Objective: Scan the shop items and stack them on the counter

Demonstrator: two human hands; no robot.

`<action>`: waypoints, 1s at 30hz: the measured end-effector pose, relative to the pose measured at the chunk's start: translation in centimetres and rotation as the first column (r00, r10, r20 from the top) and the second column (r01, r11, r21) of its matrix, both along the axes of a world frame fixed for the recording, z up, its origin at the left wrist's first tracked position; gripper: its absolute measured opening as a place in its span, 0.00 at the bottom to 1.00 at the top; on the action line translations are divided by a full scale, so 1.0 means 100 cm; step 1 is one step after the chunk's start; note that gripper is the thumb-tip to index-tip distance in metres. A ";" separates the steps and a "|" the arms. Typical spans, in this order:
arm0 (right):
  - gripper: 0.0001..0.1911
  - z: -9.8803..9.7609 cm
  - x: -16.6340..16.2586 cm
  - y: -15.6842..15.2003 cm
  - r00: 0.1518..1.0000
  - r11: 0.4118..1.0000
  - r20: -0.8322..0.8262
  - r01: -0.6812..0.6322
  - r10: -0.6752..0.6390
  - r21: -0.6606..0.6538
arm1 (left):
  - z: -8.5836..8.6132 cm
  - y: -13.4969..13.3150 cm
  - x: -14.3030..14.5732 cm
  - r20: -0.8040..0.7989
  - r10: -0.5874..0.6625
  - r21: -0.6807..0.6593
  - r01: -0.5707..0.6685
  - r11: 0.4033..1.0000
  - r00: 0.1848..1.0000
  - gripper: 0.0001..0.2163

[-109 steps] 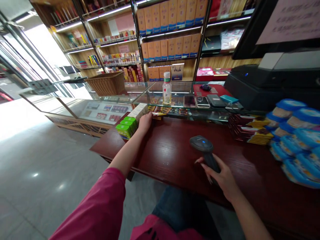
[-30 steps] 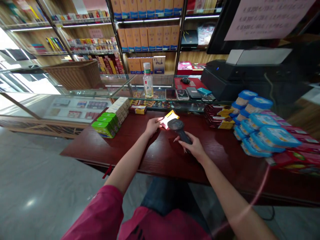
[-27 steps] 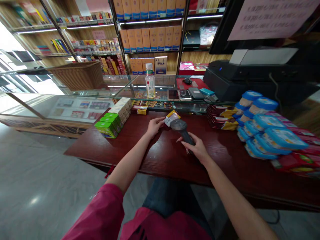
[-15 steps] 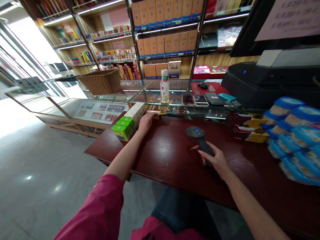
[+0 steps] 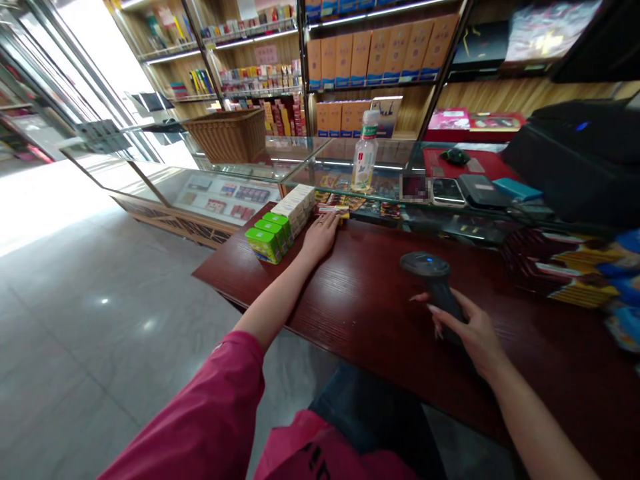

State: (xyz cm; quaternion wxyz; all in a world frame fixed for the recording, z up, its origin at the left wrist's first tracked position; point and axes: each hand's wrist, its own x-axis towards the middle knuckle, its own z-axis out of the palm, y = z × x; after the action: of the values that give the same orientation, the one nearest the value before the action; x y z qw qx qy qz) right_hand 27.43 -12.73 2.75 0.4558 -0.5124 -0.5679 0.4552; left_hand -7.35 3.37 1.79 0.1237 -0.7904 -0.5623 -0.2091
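My right hand (image 5: pixel 470 330) is closed round the handle of a black barcode scanner (image 5: pixel 426 265), whose head points away over the dark red wooden counter (image 5: pixel 365 300). My left hand (image 5: pixel 320 235) lies stretched out flat on the counter. Its fingertips touch a small stack of yellow-and-red packs (image 5: pixel 333 211) at the foot of the glass case. Just left of that hand stands a row of green boxes (image 5: pixel 265 241) and white boxes (image 5: pixel 299 202).
A glass display case (image 5: pixel 380 175) carries a drink bottle (image 5: pixel 364 152) and several phones (image 5: pixel 447 191). Dark packs (image 5: pixel 545 267) and blue packets (image 5: pixel 625 267) pile at the right. Behind them is a black machine (image 5: pixel 580 160). A wicker basket (image 5: pixel 230 133) and shelves stand at the back.
A second ago my left hand held a yellow-and-red pack under the scanner. It has carried the pack left to the stack by the glass case and now lies flat. The scanner has drawn back.
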 end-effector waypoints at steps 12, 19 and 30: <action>0.21 0.000 -0.003 -0.002 0.990 0.995 -0.103 0.098 -0.094 0.035 | -0.004 0.003 0.001 0.056 0.130 -0.091 -0.124 0.988 0.990 0.30; 0.19 -0.001 0.009 0.002 0.786 0.848 -0.402 0.528 -0.469 0.042 | 0.004 -0.016 0.052 0.112 -0.052 -0.014 0.054 0.998 0.992 0.25; 0.28 -0.013 0.095 -0.041 0.673 0.686 -0.342 0.720 -0.655 0.105 | 0.023 -0.046 0.323 0.077 -0.617 -0.045 0.621 0.783 0.783 0.25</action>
State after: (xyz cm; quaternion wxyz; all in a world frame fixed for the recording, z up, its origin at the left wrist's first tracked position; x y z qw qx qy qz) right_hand 36.89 -16.86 1.46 0.7252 -0.5634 -0.3101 0.2460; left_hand 24.97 -1.21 4.09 0.0051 -0.9284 -0.2822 -0.2417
